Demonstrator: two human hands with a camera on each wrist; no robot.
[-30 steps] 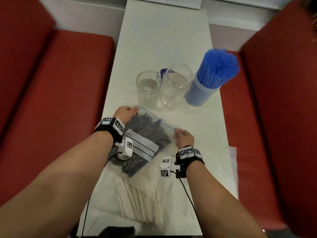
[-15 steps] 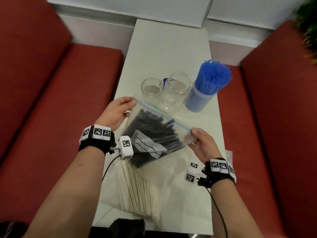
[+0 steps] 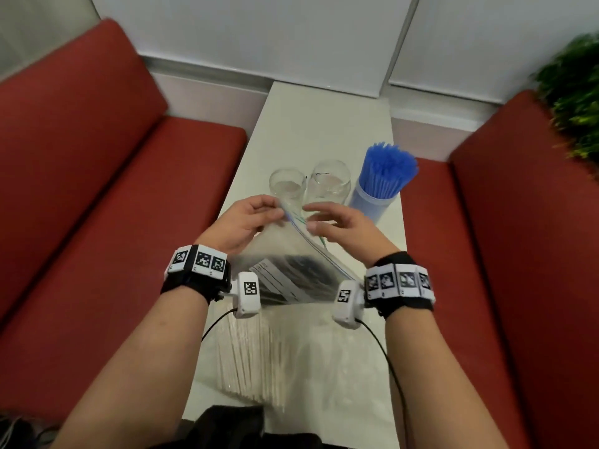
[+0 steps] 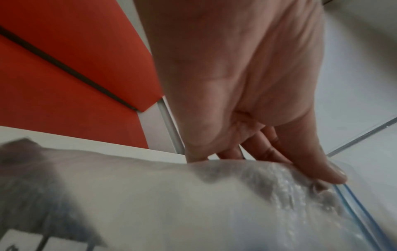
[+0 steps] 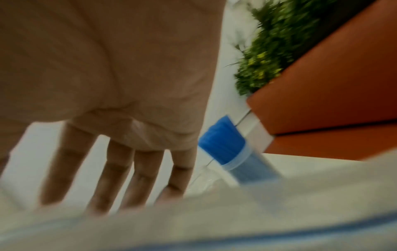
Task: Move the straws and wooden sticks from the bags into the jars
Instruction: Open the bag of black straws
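A clear zip bag of black straws (image 3: 291, 280) hangs in the air over the table, its straws gathered at the low end. My left hand (image 3: 278, 212) pinches the bag's top corner by the blue seal, thumb (image 4: 330, 176) on the front and fingers behind. My right hand (image 3: 311, 217) is at the seal just right of it, fingers (image 5: 137, 178) straight and spread. Two empty glass jars (image 3: 287, 186) (image 3: 330, 181) stand right behind the hands. A bag of wooden sticks (image 3: 252, 361) lies flat on the table under my wrists.
A plastic jar full of blue straws (image 3: 385, 176) stands right of the glass jars. The narrow white table (image 3: 324, 124) runs between two red benches (image 3: 129, 205) (image 3: 502, 254). A green plant (image 3: 577, 98) is at the far right.
The bag of black straws has been lifted and tipped so its seal points up. My right hand let go of the far corner and came in next to the left.
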